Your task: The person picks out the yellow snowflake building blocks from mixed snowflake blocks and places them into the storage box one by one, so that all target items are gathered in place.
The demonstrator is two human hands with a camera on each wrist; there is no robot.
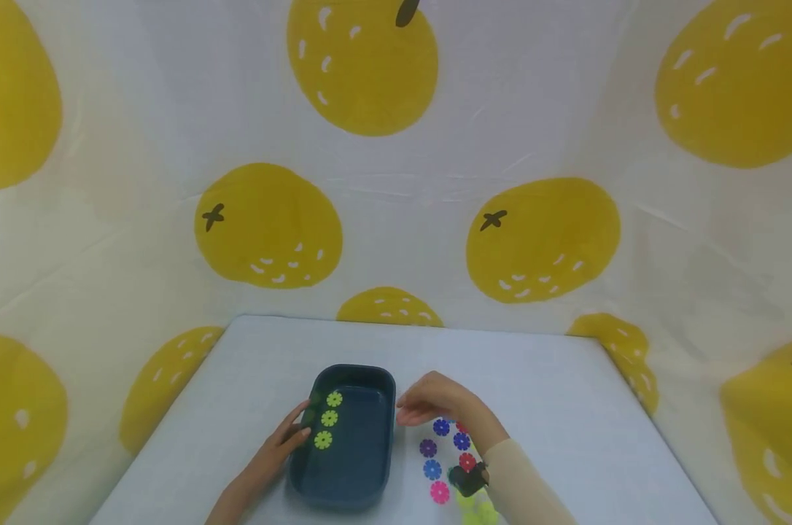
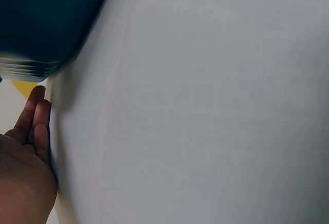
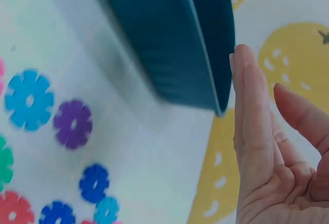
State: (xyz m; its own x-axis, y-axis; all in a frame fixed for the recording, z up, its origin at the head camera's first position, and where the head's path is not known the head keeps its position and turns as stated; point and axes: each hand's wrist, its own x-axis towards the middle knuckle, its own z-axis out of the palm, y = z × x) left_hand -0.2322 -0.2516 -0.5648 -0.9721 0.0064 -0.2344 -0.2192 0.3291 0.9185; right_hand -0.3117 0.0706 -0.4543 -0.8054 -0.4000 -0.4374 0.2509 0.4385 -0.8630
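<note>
A dark blue rectangular tray (image 1: 359, 474) sits left of centre on the table. Three yellow-green snowflake discs (image 1: 329, 418) line up inside it, along its left side. My left hand (image 1: 274, 456) touches the tray's left rim; in the left wrist view its visible fingers (image 2: 41, 116) are extended and only slightly bent. Just off the right rim, my right hand (image 1: 438, 397) hovers with nothing in it. The right wrist view shows that hand's fingers (image 3: 257, 116) straight and together, the thumb apart. Loose snowflake discs (image 3: 30, 100) in blue, purple, red and green lie beneath the right forearm.
More yellow-green discs (image 1: 478, 510) lie at the table's near side, partly hidden by the right sleeve (image 1: 527, 481). A dark strap or device (image 1: 468, 479) is at the right wrist. A white cloth printed with yellow fruit (image 1: 396, 157) hangs behind the white table (image 1: 534, 379).
</note>
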